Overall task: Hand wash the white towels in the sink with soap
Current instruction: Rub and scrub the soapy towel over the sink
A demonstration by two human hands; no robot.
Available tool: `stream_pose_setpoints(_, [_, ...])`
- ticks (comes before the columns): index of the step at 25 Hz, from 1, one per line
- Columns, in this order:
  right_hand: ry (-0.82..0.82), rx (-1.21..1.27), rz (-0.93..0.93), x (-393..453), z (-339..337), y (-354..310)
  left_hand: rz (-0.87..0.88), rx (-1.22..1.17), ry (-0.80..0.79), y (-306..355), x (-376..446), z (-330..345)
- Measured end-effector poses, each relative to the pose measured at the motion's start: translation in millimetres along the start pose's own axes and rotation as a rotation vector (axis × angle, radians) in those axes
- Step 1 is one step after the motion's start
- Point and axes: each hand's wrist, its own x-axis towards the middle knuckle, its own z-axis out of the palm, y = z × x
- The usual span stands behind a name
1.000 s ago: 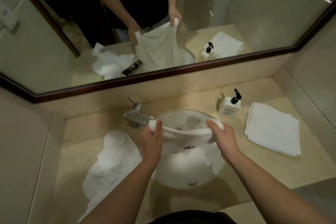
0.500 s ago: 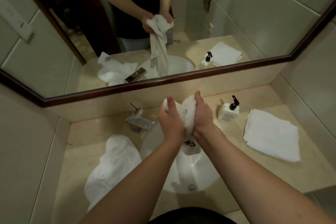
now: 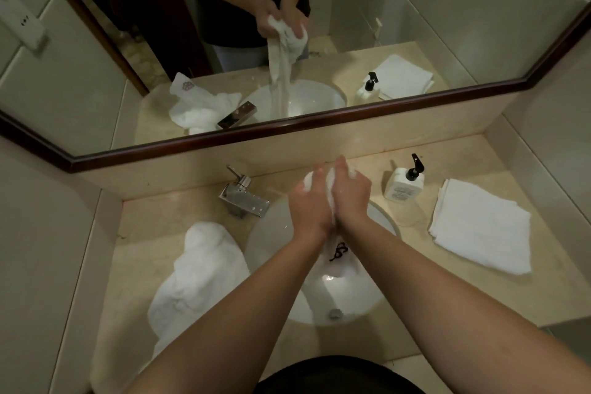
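A wet white towel with a dark embroidered mark hangs over the white sink. Its upper part is bunched between my two hands, held side by side above the basin. My left hand grips the bunch from the left. My right hand grips it from the right. The towel's tail drops into the basin above the drain. A white soap bottle with a black pump stands to the right of the sink.
A crumpled white towel lies on the beige counter left of the sink. A folded white towel lies at the right. A chrome tap sits behind the basin, with a wall mirror above.
The towel was spread wide between my hands a second ago. My hands have come together and now bunch it tightly, slightly lower than half a second ago.
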Motion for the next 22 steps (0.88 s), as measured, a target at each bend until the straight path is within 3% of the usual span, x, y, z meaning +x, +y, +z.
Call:
stream_pose_setpoints(4, [-0.190,-0.228,-0.052,-33.1,3.6,24.1,-0.133,0.005,0.088,2.5,33.7,-8.3])
stream_pose_setpoints(8, [-0.058,-0.209,-0.095,-5.3,5.0,8.7,-0.123,0.073,0.042,-13.0,31.9,0.6])
stream_pose_setpoints(12, [-0.197,-0.295,-0.161,-13.9,9.3,19.8,-0.216,-0.020,0.070,-9.1,45.0,-7.8])
stream_pose_setpoints(17, [-0.099,-0.223,-0.125,6.0,9.2,8.9,-0.201,0.040,-0.023,-11.2,40.6,0.0])
stream_pose_setpoints(20, [-0.247,-0.349,-0.244,-10.7,6.6,14.5,-0.236,0.041,-0.029,-8.0,50.4,-6.0])
stream_pose_setpoints(22, [-0.143,-0.301,-0.187,2.4,4.6,3.6,-0.224,0.064,-0.081,-13.1,44.2,-2.1])
